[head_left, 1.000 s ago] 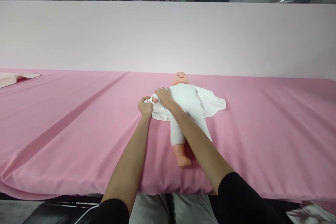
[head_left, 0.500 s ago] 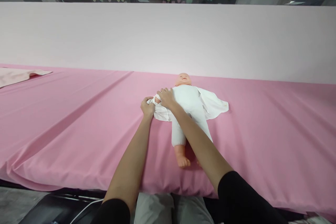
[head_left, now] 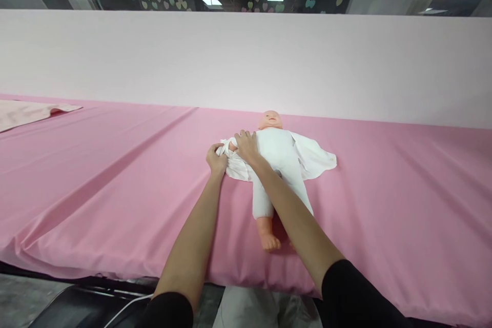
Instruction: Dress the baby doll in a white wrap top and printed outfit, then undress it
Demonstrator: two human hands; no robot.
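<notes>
A baby doll [head_left: 282,151] with a white cloth body lies on its back, head toward the wall and bare feet toward me. A white baby shirt [head_left: 317,158] is spread out under it, one sleeve stretched to the right. My left hand [head_left: 217,158] is closed on the bunched sleeve at the left. Against the doll's arm on that side, my right hand [head_left: 246,146] is curled, its fingers wrapped over the upper arm. A bit of the doll's forearm shows between my hands. My right forearm hides part of the doll's legs.
Pink sheeting [head_left: 134,189] with creases covers the table. A pale pink folded cloth [head_left: 31,113] lies at the far left. The white wall [head_left: 246,61] rises behind the table. A black chair [head_left: 88,307] with a white cable stands below the front edge.
The view has shifted slightly. Both hands stay at the doll's left-side sleeve with almost the same grip; the doll lies as before.
</notes>
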